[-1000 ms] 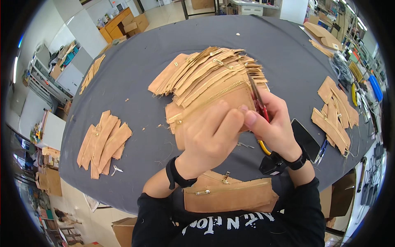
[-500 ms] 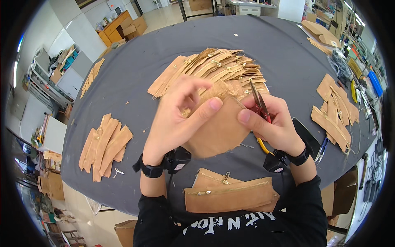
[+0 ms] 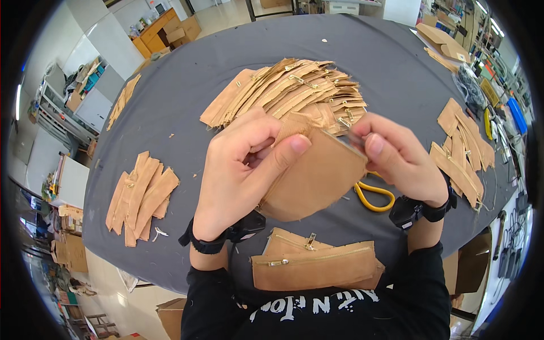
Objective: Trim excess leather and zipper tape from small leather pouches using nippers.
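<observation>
By the left hand [image 3: 229, 170], a tan fabric panel [image 3: 317, 184] is pinched between thumb and fingers at its upper left. The right hand [image 3: 405, 158] is placed just beside the panel's upper right corner, fingertips bunched narrow; blurred there, so whether anything is gripped or the edge is touched cannot be told.

Key relation: the panel's straight upper edge is slanted down to the right, aimed at the right fingertips; that corner is nearer to the right hand. Long axis can't be fixed, panel being bent.

Panel: plain matt face shown, lower edge rounded, ribbed strip exposed by the left thumb. It is held above the dark grey counter [image 3: 181, 110].

Beyond panel: fanned stack of zippered pieces [image 3: 269, 93]. Right of panel: yellow handle loop [image 3: 374, 209]. On panel's near side: overlapped zippered pouch pieces [image 3: 314, 271]. Well left of panel: loose strip pile [image 3: 141, 195]. Well right: second strip pile [image 3: 460, 170].
</observation>
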Demonstrator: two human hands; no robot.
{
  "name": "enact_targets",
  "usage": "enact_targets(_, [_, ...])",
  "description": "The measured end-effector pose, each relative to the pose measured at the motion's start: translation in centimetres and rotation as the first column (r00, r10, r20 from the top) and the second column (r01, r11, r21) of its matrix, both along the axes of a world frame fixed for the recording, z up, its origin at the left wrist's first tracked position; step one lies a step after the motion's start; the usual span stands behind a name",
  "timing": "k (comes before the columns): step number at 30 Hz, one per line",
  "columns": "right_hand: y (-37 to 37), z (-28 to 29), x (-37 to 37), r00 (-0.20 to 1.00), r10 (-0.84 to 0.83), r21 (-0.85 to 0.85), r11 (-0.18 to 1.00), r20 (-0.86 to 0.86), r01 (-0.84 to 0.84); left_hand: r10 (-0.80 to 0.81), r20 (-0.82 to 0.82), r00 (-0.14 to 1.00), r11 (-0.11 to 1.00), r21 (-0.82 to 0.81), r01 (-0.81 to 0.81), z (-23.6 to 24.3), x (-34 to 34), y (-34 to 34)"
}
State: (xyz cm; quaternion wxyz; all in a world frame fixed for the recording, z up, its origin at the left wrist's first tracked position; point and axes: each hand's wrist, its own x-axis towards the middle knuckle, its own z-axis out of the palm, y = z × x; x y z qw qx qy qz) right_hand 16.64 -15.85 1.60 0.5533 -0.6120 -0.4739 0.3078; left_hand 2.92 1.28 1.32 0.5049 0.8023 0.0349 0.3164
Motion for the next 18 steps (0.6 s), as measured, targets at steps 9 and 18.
enact_targets(9, [-0.1,-0.2,-0.5,0.996,0.026,0.058,0.998,0.086,-0.031,0.006,-0.064,0.998,0.988,0.155,0.004,-0.3,0.1,-0.7])
enact_targets(18, [0.2,-0.2,-0.8,0.912,-0.161,0.071,0.987,0.378,0.145,0.009,-0.119,0.993,0.986,0.165,0.011,-0.6,0.4,-0.6])
